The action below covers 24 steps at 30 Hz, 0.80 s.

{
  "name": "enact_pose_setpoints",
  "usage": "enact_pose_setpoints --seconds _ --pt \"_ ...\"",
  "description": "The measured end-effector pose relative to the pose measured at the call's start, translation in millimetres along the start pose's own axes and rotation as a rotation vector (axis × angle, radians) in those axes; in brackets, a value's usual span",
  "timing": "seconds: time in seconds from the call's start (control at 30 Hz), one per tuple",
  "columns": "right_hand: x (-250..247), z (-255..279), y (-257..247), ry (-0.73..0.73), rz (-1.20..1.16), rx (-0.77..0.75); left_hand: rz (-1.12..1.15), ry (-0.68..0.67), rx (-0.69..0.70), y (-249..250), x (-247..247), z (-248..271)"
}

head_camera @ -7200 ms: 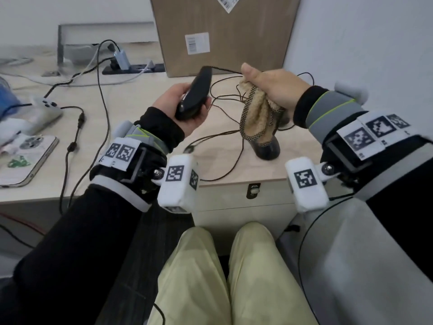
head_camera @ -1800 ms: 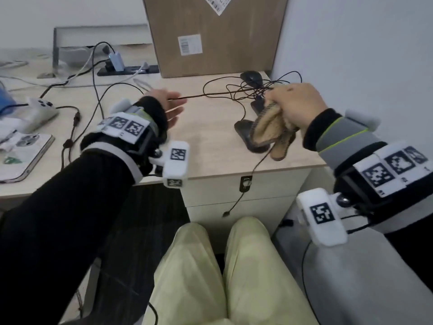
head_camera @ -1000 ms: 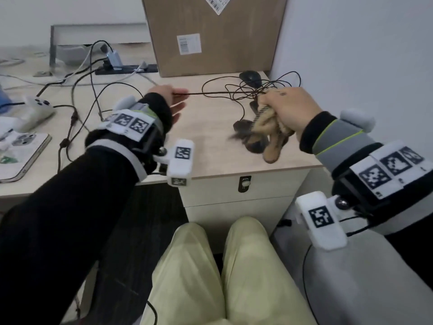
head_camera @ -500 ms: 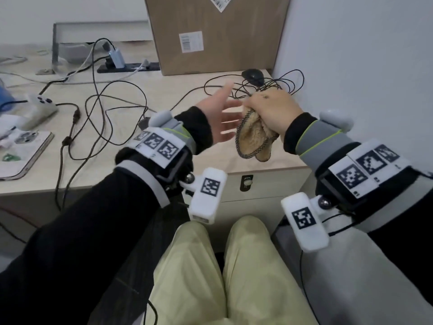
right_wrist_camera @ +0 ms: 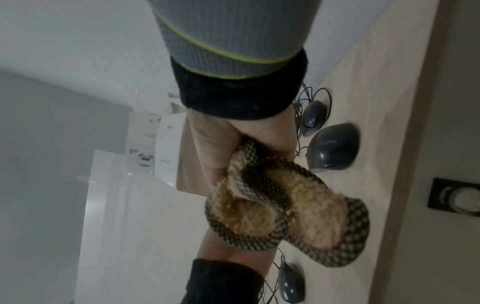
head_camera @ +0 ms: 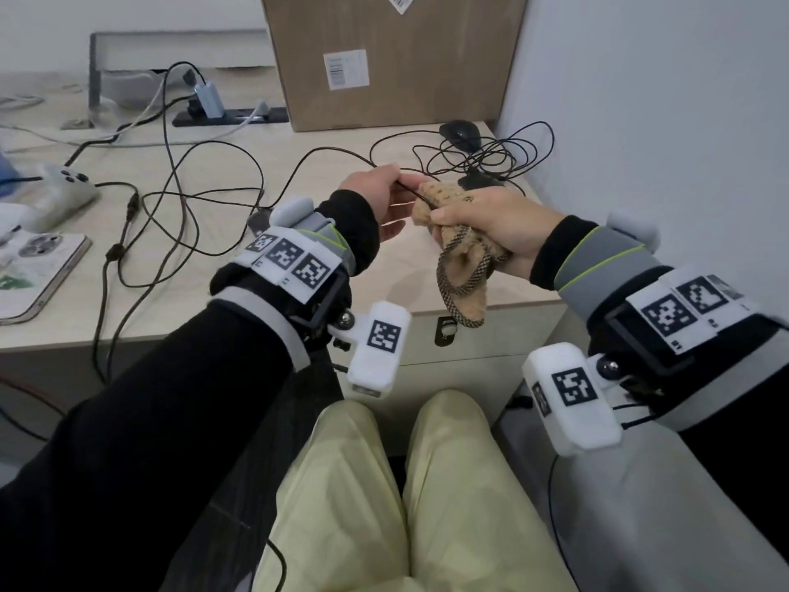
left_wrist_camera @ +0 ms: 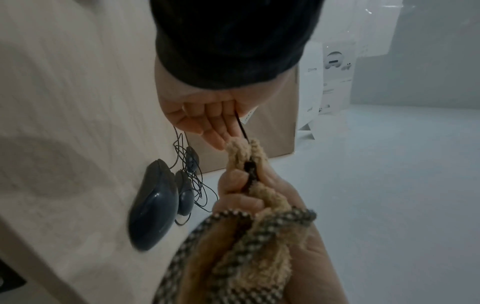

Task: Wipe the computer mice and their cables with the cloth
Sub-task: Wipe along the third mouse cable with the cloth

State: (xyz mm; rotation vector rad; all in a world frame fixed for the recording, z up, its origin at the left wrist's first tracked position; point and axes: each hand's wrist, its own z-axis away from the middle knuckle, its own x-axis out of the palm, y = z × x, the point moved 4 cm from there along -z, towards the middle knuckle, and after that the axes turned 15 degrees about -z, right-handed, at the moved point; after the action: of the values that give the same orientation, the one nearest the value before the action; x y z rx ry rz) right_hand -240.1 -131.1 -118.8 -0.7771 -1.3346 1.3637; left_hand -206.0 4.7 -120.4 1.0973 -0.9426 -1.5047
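My right hand point(head_camera: 452, 211) grips a tan fluffy cloth point(head_camera: 463, 258) with a checked border, bunched around a thin black mouse cable point(left_wrist_camera: 241, 127). My left hand point(head_camera: 397, 185) pinches that cable right beside the cloth, above the desk point(head_camera: 333, 267). In the left wrist view the cable runs from my left hand's fingers point(left_wrist_camera: 215, 131) straight into the fold of the cloth point(left_wrist_camera: 259, 226). Three dark mice point(left_wrist_camera: 153, 205) point(left_wrist_camera: 185, 193) point(left_wrist_camera: 192, 158) lie on the desk amid tangled cable. From the head only the far mouse point(head_camera: 460, 132) shows whole.
A large cardboard box point(head_camera: 384, 57) stands at the back, with the wall close on the right. Loose cable loops point(head_camera: 192, 207) cross the desk's middle. A power strip point(head_camera: 230, 117), a white controller point(head_camera: 64, 185) and a booklet point(head_camera: 38, 267) lie to the left.
My left hand, which held the cable stretched out to the left, let go, came over open to the cloth and now pinches the cable beside it. My right hand lifted the cloth off the desk.
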Motion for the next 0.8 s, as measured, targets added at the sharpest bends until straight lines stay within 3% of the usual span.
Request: enact_pose_setpoints --seconds 0.13,0.27,0.4,0.5,0.67,0.8 --pt "-1.2 -0.1 -7.3 -0.067 -0.027 -0.046 0.077 -0.020 0.027 3.9 -3.4 1.6" --pt "-3.8 -8.7 -15.1 0.046 0.064 -0.140 0.090 -0.075 0.031 9.9 -0.6 7.9" --pt "-6.8 -12.1 -23.1 0.188 0.276 -0.250 -0.072 -0.078 0.044 12.2 6.4 12.0" --pt "-7.8 -15.3 -22.3 0.202 0.261 -0.299 0.004 0.003 0.063 15.4 4.2 8.4" --pt "-10.7 -18.3 -21.5 0.244 0.207 -0.385 0.094 -0.094 0.090 17.8 3.1 4.8" --pt "-22.2 -24.4 -25.1 0.356 0.180 -0.436 0.110 -0.040 0.116 19.7 -0.5 -0.5"
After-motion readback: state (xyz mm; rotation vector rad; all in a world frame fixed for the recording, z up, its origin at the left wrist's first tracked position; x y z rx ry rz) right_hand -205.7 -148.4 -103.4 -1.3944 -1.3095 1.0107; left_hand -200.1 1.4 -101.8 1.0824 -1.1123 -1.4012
